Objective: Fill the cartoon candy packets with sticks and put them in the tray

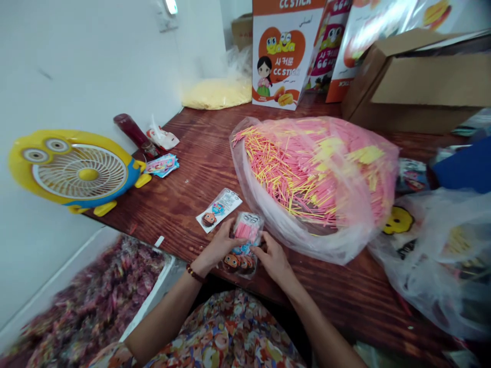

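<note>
Between my hands, at the table's front edge, is a stack of small clear packets (245, 248) with pink sticks and brown cartoon faces. My left hand (222, 243) grips its left side, the thumb lying over the front. On the right side, my right hand (273, 255) holds the same stack with bent fingers. A single flat packet (218, 209) with a cartoon face lies on the table just beyond my left hand. Behind my right hand a large open plastic bag (307, 168) spills over with pink and yellow sticks.
A yellow minion-shaped fan (88, 171) stands at the left, near a dark red bottle (134, 134) and small blue packets (163, 165). Below left is a white bin (151, 291) of wrapped items. Printed boxes (286, 56) and an open carton (425, 84) stand behind; plastic bags (441, 255) lie right.
</note>
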Demonstrator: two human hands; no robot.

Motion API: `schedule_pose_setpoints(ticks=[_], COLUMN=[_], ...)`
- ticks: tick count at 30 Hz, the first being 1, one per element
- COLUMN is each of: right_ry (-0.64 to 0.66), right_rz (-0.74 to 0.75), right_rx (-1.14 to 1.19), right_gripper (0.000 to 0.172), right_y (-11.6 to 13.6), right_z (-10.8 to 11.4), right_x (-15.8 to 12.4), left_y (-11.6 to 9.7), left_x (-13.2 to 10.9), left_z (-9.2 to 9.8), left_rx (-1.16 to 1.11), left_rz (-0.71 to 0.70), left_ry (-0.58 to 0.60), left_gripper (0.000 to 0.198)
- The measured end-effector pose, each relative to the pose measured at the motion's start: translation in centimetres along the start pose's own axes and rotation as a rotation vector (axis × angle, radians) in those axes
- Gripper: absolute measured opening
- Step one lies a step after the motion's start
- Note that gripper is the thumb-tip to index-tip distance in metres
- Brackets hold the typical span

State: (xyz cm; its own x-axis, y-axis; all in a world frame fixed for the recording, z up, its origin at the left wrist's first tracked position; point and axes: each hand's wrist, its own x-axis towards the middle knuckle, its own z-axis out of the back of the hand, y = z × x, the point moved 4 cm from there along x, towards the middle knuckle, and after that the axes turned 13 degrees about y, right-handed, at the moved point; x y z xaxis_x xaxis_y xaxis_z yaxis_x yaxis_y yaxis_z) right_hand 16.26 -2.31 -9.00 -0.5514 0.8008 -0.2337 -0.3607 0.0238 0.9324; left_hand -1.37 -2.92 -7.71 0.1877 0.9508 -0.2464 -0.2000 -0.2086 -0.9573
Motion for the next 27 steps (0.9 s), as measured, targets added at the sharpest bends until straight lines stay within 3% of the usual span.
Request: schedule_pose_setpoints(ticks=[3, 8, 11, 16, 19, 22, 24, 27], right_ry=[0.005, -0.079, -0.055, -0.050, 0.027, 0.095, 0.256, 0.305], right_rz=[0.055, 0.238, 0.337, 0.327, 0.305, 0.281, 0.241, 0.327], right_rx=[-0.114, -0.166, -0.073, 0.083, 0.178, 0.186, 0.095, -0.033], right_gripper=[0.028, 0.027, 0.029, 0.031, 0.040, 0.066, 0.065, 0.058], right_y=[0.4, 1.0, 1.7, 3.4, 3.8, 3.4, 3.2, 4.1], right_z=[-0.6, -1.9, -3.4, -5.6, -6.4, -6.8, -7.8, -9.3], right_x=[-0.9, -1.9, -2.0, -2.1, -2.2, -1.7, -0.8, 0.6], left_y=[-0.4, -1.3, -1.0, -0.1, -0.6, -1.3, -1.3, -0.3], left_x=[-0.9, -3.2, -4.5, -6.4, -7.9, -9.3, -9.8, -10.7], left_z=[-0.5, -1.4, -1.9, -2.2, -1.8, -1.3, -0.7, 0.9], left_rx=[-0.074, -0.217, -0.278, -0.527, -0.625, -0.690, -0.658, -0.535], left_rz=[-0.005, -0.093, -0.119, -0.131, -0.165, -0.231, -0.301, -0.294], left_ry=[0.039, 0.057, -0.013, -0.177, -0.240, -0.239, -0.225, -0.267], left_gripper=[0.051, 0.061, 0.068, 0.064, 0.061, 0.076, 0.091, 0.102])
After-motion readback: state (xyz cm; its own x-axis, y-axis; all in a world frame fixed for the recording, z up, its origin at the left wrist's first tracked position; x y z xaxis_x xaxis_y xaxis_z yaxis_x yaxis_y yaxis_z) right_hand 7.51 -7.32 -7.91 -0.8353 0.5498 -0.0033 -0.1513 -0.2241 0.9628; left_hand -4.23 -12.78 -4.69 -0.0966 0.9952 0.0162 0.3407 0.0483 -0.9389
